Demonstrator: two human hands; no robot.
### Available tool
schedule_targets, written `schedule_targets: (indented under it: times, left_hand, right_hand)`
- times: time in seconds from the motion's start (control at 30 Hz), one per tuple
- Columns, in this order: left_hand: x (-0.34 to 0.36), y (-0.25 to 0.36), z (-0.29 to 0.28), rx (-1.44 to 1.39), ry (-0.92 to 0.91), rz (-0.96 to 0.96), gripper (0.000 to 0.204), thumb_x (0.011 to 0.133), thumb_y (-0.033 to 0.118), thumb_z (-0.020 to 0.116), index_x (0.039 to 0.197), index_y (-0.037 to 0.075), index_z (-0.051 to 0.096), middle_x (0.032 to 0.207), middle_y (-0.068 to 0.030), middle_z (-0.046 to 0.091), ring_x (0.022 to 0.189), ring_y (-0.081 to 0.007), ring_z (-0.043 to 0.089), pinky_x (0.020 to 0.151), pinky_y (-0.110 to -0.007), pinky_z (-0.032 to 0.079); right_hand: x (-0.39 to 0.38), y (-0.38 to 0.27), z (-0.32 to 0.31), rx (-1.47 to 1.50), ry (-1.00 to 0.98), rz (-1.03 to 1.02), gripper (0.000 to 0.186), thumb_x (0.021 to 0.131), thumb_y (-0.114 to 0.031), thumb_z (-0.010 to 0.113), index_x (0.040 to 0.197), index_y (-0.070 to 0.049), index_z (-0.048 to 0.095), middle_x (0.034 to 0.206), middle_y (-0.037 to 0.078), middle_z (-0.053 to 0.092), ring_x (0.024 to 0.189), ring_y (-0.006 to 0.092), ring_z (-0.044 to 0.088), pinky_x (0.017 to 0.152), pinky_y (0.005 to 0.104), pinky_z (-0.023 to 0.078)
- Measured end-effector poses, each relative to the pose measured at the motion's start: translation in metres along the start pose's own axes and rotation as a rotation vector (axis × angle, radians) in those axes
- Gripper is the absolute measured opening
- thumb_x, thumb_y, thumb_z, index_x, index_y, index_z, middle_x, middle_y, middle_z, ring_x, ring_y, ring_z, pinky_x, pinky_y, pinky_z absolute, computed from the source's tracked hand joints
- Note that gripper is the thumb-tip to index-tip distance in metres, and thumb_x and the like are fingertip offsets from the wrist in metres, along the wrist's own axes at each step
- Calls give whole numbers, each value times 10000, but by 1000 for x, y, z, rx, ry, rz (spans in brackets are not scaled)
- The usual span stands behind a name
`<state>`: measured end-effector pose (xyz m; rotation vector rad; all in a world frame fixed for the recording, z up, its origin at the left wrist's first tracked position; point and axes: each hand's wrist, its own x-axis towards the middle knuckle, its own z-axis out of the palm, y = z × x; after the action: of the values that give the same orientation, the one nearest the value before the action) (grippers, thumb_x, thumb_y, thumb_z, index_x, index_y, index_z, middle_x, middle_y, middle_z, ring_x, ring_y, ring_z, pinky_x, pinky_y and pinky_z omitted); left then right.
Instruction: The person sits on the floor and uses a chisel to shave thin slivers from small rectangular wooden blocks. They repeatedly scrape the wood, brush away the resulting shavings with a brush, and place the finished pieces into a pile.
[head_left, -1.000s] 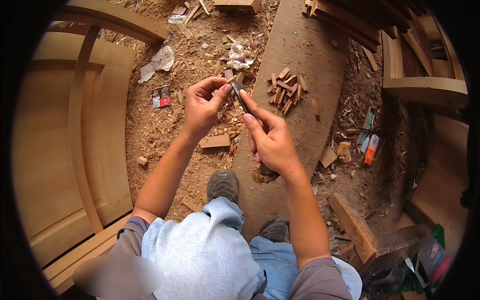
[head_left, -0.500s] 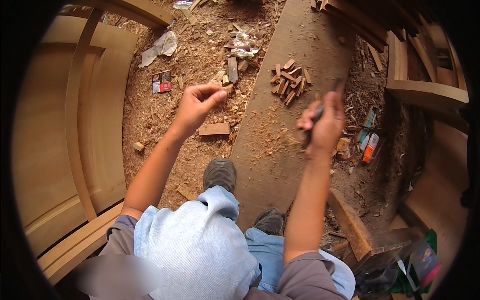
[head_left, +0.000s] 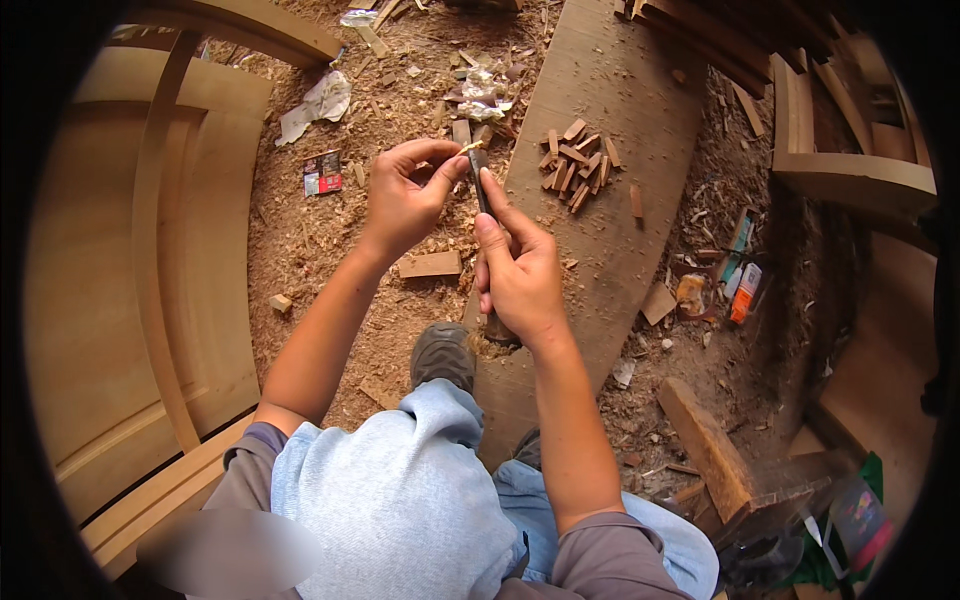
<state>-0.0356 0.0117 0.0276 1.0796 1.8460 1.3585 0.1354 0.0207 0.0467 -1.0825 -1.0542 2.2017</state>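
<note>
My left hand [head_left: 408, 195] pinches a small wood piece [head_left: 472, 147] between thumb and fingertips. In my right hand [head_left: 520, 265] is a chisel [head_left: 484, 195], its dark metal end up against the small piece and its frayed handle end pointing down toward my feet. The index finger lies along the chisel's shank. Both hands are close together above the edge of a long brown board [head_left: 610, 290]. On that board, just beyond my right hand, a pile of small cut wood pieces [head_left: 572, 172] lies heaped, with a single wood piece [head_left: 636, 201] to its right.
Wood shavings [head_left: 320, 240] cover the ground at left, with a wood block [head_left: 430, 264] on them. A panelled wooden door [head_left: 100, 270] stands along the left. Wooden frames [head_left: 850, 180] rise at right, near an orange-and-white tube [head_left: 744, 294]. A thick wood offcut [head_left: 705, 445] lies lower right.
My right hand has swung left and up from over the board's right side, bringing the chisel to the small wood piece. Fewer shavings show on the board. My left hand has shifted slightly right.
</note>
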Motion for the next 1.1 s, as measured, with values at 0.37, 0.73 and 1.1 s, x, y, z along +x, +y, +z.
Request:
schedule_targets:
  times: [0.37,0.73,1.1]
  left_hand:
    - [-35,0,-19,27,-80,-344,168,910,184,742,969,28,760,833,-49,731,722,-110,653,674,-257,542]
    - [-5,-5,9,-270,-98,-191,311,1053,274,539,1082,18,714,789,5,649,711,-46,594,619,-214,504]
    - [3,-11,8,-50,-155,-175,313,1052,277,541,1044,-6,676,725,17,605,651,-49,567,600,-228,498]
  right_hand:
    - [21,-32,-80,169,553,-146,404,1075,-289,453,1479,-288,465,582,-24,489,420,63,469,377,229,466]
    - [9,6,-13,106,-109,-24,469,1047,-192,529,1508,-167,443,550,-42,442,408,43,411,370,229,375]
    - [7,-2,-20,14,-52,-16,462,1040,-162,532,1497,-156,462,586,-46,464,429,41,429,377,226,386]
